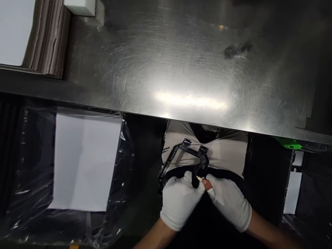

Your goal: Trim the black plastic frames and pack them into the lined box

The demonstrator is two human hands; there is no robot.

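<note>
Broadly, the metal worktop is stretching across everything before me, its scratched surface throwing back a bright streak of light near the front edge. Below that edge, to my left, clear plastic is spreading in wrinkled folds, and a white sheet is lying on it. On the worktop's far left, a stack of brown, cardboard-like layers is sitting with a white top. Pale clothing with dark lettering is showing just under the worktop's front edge, beyond my hands.

Against that clothing, the angular black frame is sticking out from my grasp, off the worktop. Most of it is reaching forward and to the left of my fingers, its two small blocky tabs pointing away from me, while its near end is running in beside my left hand. That gloved hand is gripping the frame. My right hand, also gloved but with a fingertip showing bare, is pinching a small item close to the frame's near right end.

A white block is resting beside the stack. Smallest of all, the pale pointed sliver is poking out from my right fingertips toward the frame; I cannot tell whether they are touching.
</note>
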